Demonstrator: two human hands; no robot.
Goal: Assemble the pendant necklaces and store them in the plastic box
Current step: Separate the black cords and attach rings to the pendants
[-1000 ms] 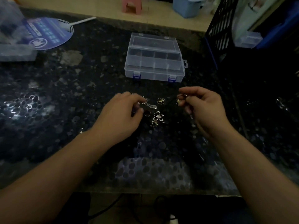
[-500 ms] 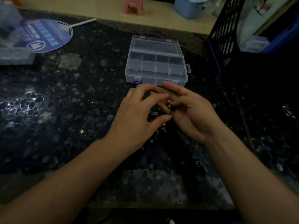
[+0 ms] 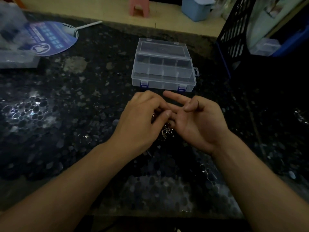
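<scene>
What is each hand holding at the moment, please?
Left hand: fingers curled, pinching something too small to make out.
Right hand: palm up, fingers mostly straight; any hold cannot be told.

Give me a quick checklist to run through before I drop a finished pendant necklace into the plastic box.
1. Plastic box lid open: ok, compartments show.
2. Box within reach, just beyond both hands: ok.
3. Left hand and right hand together over the pendants: ok.
4. Pendant threaded on its cord: cannot tell, fingers hide it.
5. Compartments free: cannot tell, too dim.
6. Path to the box clear: ok, only bare table between.
</scene>
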